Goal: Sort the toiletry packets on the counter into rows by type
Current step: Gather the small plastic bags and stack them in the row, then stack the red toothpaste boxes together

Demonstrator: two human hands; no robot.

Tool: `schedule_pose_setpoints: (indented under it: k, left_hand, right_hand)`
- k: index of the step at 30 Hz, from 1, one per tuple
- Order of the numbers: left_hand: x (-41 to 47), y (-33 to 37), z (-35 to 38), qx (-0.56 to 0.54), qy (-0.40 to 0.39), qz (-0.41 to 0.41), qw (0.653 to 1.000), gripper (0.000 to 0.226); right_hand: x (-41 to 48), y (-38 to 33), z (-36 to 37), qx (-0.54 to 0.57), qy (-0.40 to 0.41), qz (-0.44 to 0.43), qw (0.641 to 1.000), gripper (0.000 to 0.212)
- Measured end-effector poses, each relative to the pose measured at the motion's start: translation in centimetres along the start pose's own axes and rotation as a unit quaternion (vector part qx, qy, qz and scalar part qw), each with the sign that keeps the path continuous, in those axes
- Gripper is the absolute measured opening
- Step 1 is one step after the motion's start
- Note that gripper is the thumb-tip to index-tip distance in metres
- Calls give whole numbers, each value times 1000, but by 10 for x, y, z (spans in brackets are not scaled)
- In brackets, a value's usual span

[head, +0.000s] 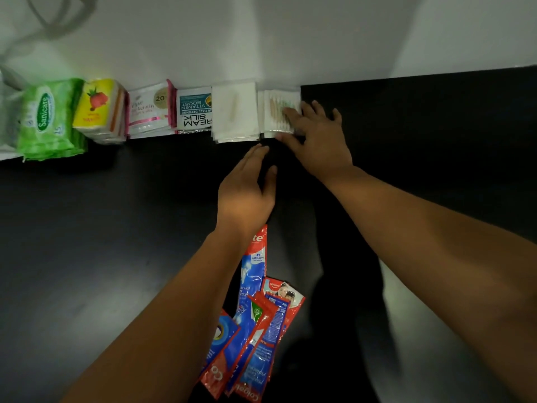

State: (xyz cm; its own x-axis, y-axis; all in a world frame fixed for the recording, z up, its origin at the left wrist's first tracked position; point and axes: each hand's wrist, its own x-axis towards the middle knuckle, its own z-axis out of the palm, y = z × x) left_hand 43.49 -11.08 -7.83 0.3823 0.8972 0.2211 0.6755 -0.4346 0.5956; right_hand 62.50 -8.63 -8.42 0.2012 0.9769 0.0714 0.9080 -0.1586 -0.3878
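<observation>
A row of packet stacks lines the wall on the black counter (pixel 87 242): green Sanicare wipes (pixel 48 119), yellow strawberry packs (pixel 97 107), pink-edged sachets (pixel 149 110), Cream Silk sachets (pixel 194 110), plain white packets (pixel 235 113) and a stack of clear packets with sticks inside (pixel 276 112). My right hand (pixel 315 135) lies flat, fingers spread, on the right side of that last stack. My left hand (pixel 247 187) hovers open just in front of the white packets, holding nothing. A loose pile of red and blue Colgate sachets (pixel 255 324) lies near me, partly under my left forearm.
A white wall (pixel 261 39) runs right behind the row. A white bag or cloth (pixel 5 106) sits at the far left beside the wipes. The counter stretches dark to the right of the last stack and to the left of the Colgate pile.
</observation>
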Motion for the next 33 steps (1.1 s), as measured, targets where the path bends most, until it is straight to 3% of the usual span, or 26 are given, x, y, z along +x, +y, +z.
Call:
schedule_pose_setpoints:
  k: [4, 9, 14, 21, 27, 33]
  left_hand:
    - [0, 1, -8, -43, -6, -12, 999, 40]
    - [-10, 3, -35, -154, -60, -76, 983, 34]
    - [-52, -9, -74, -122, -55, -93, 987, 29]
    - [-129, -29, -108, -68, -168, -137, 974, 32]
    - [-168, -36, -141, 11, -295, -70, 953, 47]
    - [-179, -35, -156, 104, -331, -27, 938, 35]
  right_hand:
    - [-9, -4, -5, 67, 20, 9, 997, 77]
    - [-64, -23, -7, 192, 80, 126, 970, 75]
    - [-144, -48, -3, 216, 144, 85, 962, 56]
    - [-191, -83, -2, 218, 29, 125, 967, 66]
    - [-236, -119, -8, 229, -35, 195, 953, 68]
    - [-284, -145, -9, 186, 98, 275, 938, 61]
